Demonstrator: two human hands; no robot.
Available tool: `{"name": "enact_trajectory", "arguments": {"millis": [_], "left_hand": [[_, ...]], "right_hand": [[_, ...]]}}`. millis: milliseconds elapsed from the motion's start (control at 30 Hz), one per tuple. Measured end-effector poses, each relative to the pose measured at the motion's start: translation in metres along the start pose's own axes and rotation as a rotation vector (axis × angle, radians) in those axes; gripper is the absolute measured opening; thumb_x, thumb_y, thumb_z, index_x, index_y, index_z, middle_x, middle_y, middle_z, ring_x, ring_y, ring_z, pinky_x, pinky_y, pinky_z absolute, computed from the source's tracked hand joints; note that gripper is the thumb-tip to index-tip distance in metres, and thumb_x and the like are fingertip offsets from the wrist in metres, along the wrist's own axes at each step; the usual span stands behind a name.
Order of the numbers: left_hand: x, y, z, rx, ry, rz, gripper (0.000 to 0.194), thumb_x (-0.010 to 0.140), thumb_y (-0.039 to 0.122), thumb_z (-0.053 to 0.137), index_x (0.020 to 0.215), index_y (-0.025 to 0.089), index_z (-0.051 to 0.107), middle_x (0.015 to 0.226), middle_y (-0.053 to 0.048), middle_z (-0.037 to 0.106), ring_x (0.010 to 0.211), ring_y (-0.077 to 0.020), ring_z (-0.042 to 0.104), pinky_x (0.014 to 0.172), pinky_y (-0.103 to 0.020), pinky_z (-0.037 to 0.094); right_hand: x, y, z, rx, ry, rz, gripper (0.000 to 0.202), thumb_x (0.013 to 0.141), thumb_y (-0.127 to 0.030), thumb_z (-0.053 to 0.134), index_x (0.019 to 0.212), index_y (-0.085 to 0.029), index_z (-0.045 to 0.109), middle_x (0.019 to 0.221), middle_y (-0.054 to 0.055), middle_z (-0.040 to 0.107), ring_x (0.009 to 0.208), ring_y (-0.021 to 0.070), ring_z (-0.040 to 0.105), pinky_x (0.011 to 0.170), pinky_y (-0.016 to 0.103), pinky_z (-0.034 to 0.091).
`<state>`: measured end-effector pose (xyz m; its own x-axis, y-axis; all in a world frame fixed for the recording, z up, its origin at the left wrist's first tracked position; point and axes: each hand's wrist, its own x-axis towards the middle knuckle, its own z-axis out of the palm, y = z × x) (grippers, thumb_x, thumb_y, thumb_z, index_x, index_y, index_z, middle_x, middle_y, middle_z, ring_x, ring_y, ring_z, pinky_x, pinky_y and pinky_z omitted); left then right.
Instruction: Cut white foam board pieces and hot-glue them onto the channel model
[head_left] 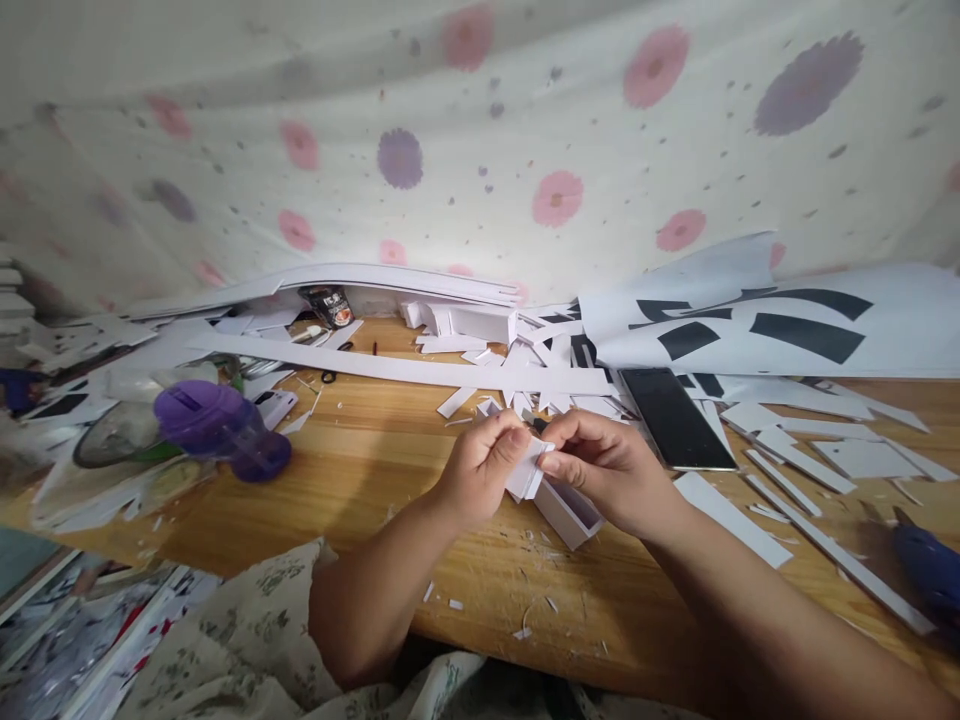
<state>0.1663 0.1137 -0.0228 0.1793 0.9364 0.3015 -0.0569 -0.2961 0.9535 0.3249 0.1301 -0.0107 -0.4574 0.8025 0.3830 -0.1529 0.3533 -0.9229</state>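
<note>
The wooden bench [337,520] extends beneath the left hand [480,468] and right hand [615,470]; near them lies a narrow, open-topped white box [559,518]. Both hands pinch a smaller, flat, straight-edged white card piece [526,478].

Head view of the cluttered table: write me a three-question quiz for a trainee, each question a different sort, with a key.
1. Multiple choice. What do the left hand and right hand hold between them?
A) a pen
B) a small white piece
C) a paintbrush

2. True or false. In the picture, the black phone lies to the right of the purple container.

3. Fill in the blank. In the picture, an open white ____ shows just below the right hand.

Key: 1. B; 2. True; 3. box.
</note>
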Motion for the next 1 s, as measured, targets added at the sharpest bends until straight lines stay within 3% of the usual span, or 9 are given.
{"name": "enact_trajectory", "arguments": {"millis": [67, 200, 267, 367, 467, 567, 700, 833, 1000], "left_hand": [[0.003, 0.002, -0.007, 0.063, -0.058, 0.069, 0.04, 0.085, 0.054, 0.051, 0.068, 0.018, 0.051, 0.063, 0.002, 0.043, 0.059, -0.0104, 0.039, 0.057, -0.023, 0.032], [0.007, 0.0, -0.013, 0.024, -0.178, 0.018, 0.033, 0.081, 0.049, 0.06, 0.076, 0.017, 0.053, 0.07, 0.002, 0.049, 0.063, -0.0112, 0.044, 0.061, -0.023, 0.036], [0.006, -0.001, -0.012, 0.048, -0.184, 0.047, 0.029, 0.079, 0.044, 0.064, 0.076, 0.017, 0.053, 0.072, 0.001, 0.055, 0.065, -0.0118, 0.049, 0.062, -0.024, 0.039], [0.005, -0.002, -0.01, 0.192, -0.131, 0.218, 0.017, 0.082, 0.031, 0.063, 0.076, 0.018, 0.055, 0.087, -0.004, 0.065, 0.078, -0.0147, 0.058, 0.072, -0.027, 0.045], [0.006, -0.002, -0.01, 0.369, -0.047, 0.468, 0.009, 0.083, 0.018, 0.06, 0.075, 0.018, 0.055, 0.093, -0.007, 0.069, 0.085, -0.0162, 0.064, 0.076, -0.03, 0.049], [0.008, -0.004, -0.012, 0.547, 0.048, 0.7, 0.01, 0.082, 0.01, 0.057, 0.08, 0.02, 0.057, 0.094, -0.007, 0.069, 0.087, -0.0172, 0.065, 0.077, -0.033, 0.052], [0.012, -0.005, -0.015, 0.717, 0.17, 0.885, 0.017, 0.078, 0.005, 0.058, 0.086, 0.021, 0.06, 0.092, -0.006, 0.068, 0.089, -0.018, 0.065, 0.077, -0.033, 0.055], [0.013, -0.002, -0.013, 0.799, 0.219, 0.967, 0.022, 0.074, 0.002, 0.06, 0.087, 0.02, 0.062, 0.087, -0.006, 0.069, 0.087, -0.0187, 0.064, 0.077, -0.035, 0.057], [0.014, 0.0, -0.013, 0.74, 0.232, 0.893, 0.023, 0.077, 0.002, 0.055, 0.087, 0.021, 0.062, 0.091, -0.005, 0.071, 0.095, -0.02, 0.064, 0.082, -0.039, 0.056]], "right_hand": [[0.002, -0.003, -0.004, -0.05, 0.036, -0.016, 0.014, 0.078, -0.029, 0.069, 0.073, -0.018, 0.061, 0.063, -0.002, 0.057, 0.058, 0.0088, 0.051, 0.055, 0.023, 0.043], [0.004, -0.009, -0.011, -0.148, 0.053, -0.052, 0.015, 0.079, -0.032, 0.066, 0.074, -0.018, 0.063, 0.064, -0.001, 0.058, 0.058, 0.0101, 0.052, 0.055, 0.025, 0.044], [0.005, -0.009, -0.012, -0.231, 0.067, -0.109, 0.012, 0.079, -0.031, 0.066, 0.077, -0.018, 0.067, 0.068, 0.001, 0.06, 0.061, 0.0113, 0.054, 0.057, 0.026, 0.045], [0.005, -0.006, -0.013, -0.26, 0.097, -0.168, 0.01, 0.076, -0.03, 0.069, 0.082, -0.021, 0.07, 0.076, 0.003, 0.062, 0.07, 0.0135, 0.057, 0.064, 0.028, 0.046], [0.005, -0.001, -0.013, -0.086, 0.147, -0.063, 0.016, 0.076, -0.036, 0.07, 0.083, -0.021, 0.067, 0.075, 0.001, 0.06, 0.067, 0.0124, 0.055, 0.062, 0.027, 0.046], [0.004, 0.0, -0.011, -0.006, 0.167, 0.041, 0.025, 0.078, -0.043, 0.066, 0.082, -0.019, 0.065, 0.069, 0.0, 0.059, 0.059, 0.0103, 0.051, 0.055, 0.025, 0.045], [0.001, -0.001, -0.003, -0.081, 0.091, 0.07, 0.034, 0.071, -0.046, 0.072, 0.09, -0.019, 0.064, 0.078, 0.003, 0.062, 0.065, 0.0129, 0.056, 0.058, 0.026, 0.047], [-0.001, 0.0, 0.004, -0.089, 0.123, 0.083, 0.035, 0.068, -0.042, 0.075, 0.093, -0.02, 0.064, 0.083, 0.004, 0.065, 0.072, 0.0154, 0.06, 0.062, 0.028, 0.05], [-0.001, -0.003, 0.005, 0.006, 0.197, 0.035, 0.016, 0.072, -0.031, 0.072, 0.084, -0.021, 0.067, 0.078, 0.002, 0.067, 0.07, 0.0138, 0.06, 0.065, 0.028, 0.051]]}}
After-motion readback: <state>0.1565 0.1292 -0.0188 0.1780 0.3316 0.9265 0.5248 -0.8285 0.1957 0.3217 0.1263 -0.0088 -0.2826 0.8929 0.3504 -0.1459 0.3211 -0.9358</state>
